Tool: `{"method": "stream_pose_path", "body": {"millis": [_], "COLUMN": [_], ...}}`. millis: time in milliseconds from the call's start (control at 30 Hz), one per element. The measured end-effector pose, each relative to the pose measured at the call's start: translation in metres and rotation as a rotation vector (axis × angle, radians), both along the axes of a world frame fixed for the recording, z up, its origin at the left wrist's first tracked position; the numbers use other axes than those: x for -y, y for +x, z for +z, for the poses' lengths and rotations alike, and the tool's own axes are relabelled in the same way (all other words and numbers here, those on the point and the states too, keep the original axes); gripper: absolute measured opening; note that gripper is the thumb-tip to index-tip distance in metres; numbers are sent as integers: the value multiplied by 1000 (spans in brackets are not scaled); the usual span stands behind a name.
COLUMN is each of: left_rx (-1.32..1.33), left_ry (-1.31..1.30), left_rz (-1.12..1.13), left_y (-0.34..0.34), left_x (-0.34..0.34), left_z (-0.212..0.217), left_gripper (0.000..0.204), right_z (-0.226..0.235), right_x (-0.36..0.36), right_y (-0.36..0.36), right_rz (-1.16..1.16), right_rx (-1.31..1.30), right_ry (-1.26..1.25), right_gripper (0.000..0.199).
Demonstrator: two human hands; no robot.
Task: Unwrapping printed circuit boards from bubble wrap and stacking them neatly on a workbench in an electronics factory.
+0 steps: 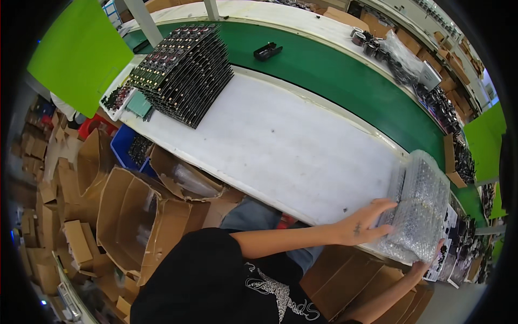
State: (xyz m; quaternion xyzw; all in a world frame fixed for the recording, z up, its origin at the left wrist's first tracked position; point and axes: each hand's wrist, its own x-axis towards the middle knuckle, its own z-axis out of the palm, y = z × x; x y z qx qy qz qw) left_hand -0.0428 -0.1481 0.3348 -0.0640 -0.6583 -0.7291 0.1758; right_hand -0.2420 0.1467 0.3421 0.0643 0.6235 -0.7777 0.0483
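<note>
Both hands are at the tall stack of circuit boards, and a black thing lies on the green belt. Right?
Not quite: the head view shows the left hand and right hand at the bubble wrap, not the stack. The black thing is on the green belt.

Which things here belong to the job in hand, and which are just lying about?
Job in hand, it seems:
bubble-wrap bundle, with the left hand and right hand at it
white tabletop

Apparently lying about:
black object on the green belt
blue bin
cardboard boxes
circuit-board stack, though its role is unclear
</note>
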Motion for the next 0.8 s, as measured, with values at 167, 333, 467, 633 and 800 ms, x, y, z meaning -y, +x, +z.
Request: {"method": "stream_pose_path", "body": {"millis": [167,333,467,633,800], "left_rx": [-24,47,135,149,131], "left_ry": [-277,-409,-605,-610,-653], "left_rz": [259,649,875,960,924], "left_y": [58,116,150,166,170], "left_x": [70,145,182,191,187], "left_z": [2,7,4,-5,-11], "left_gripper": [34,16,13,8,9], "right_z": [50,97,109,90,49], "right_x": [18,65,116,209,303], "right_y": [45,111,146,183,195], "right_rz": [101,-482,-377,130,724], "right_rx": [-459,-764,-1114,-1064,-982], "right_ry": [425,638,679,579,833], "right_gripper": [61,35,28,13,14]}}
